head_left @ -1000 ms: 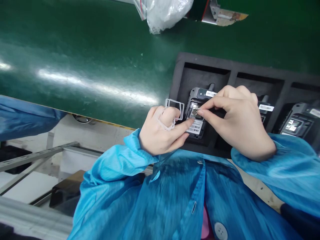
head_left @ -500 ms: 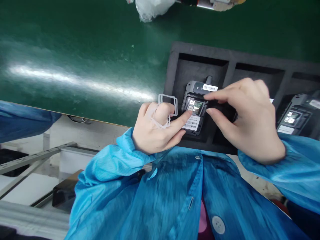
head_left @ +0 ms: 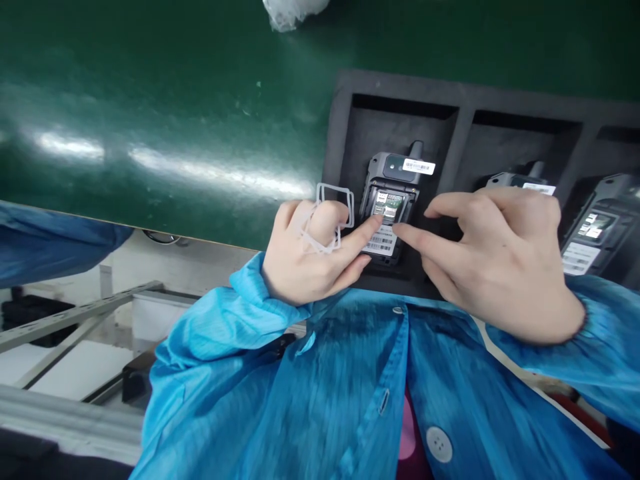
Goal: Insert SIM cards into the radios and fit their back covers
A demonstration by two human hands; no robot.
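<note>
A dark handheld device with a stubby antenna lies back up in a tray pocket, its recess showing green circuitry and metal card slots. My left hand is at its left, index fingertip on the recess's lower edge. Several thin white rectangular frames are looped over that hand's curled fingers. From the right, my right hand reaches in with an index fingertip at the lower edge of the recess, by the white barcode label. Its fingers are apart, and nothing shows in them.
The black compartment tray rests on a green tabletop. Two more such devices, one partly behind my right hand and another device at far right, lie in neighbouring pockets. A crumpled clear plastic bag is at the top edge.
My right hand has shifted from the right edge of the recess to its lower edge, its index finger now pointing left. My left hand stays in place; the view has moved slightly.
</note>
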